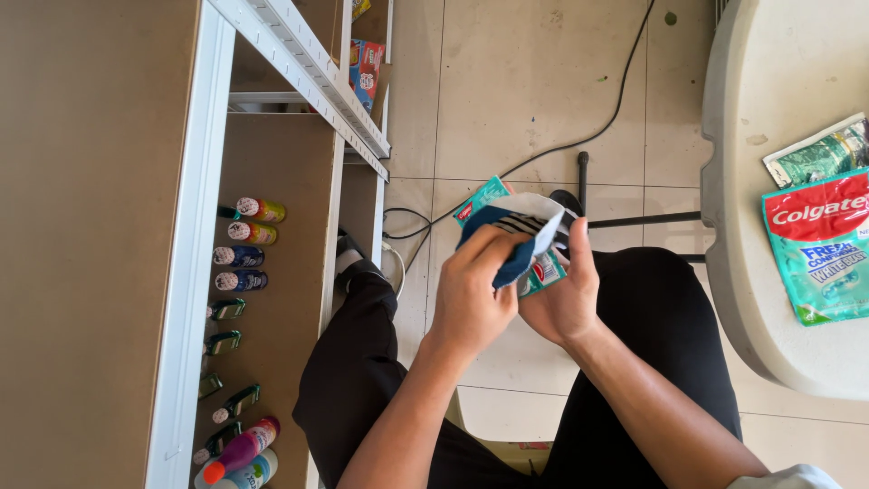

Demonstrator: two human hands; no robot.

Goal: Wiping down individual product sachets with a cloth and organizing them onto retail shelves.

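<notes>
Both my hands are raised over my lap, gripping the same things. My left hand [471, 294] pinches a dark blue and white cloth [520, 231] from the left. My right hand [568, 294] holds the cloth from the right, together with a teal, red and white flat packet [484, 197] that pokes out behind and under the cloth. The cloth covers most of the packet. My legs in black trousers are below, one foot beside the shelf.
A white metal shelf unit [195, 272] stands at left, with several small bottles [244, 244] lined on a brown board. A light round table [769, 299] at right carries teal and red sachets [819, 249]. A black cable [579, 140] crosses the tiled floor.
</notes>
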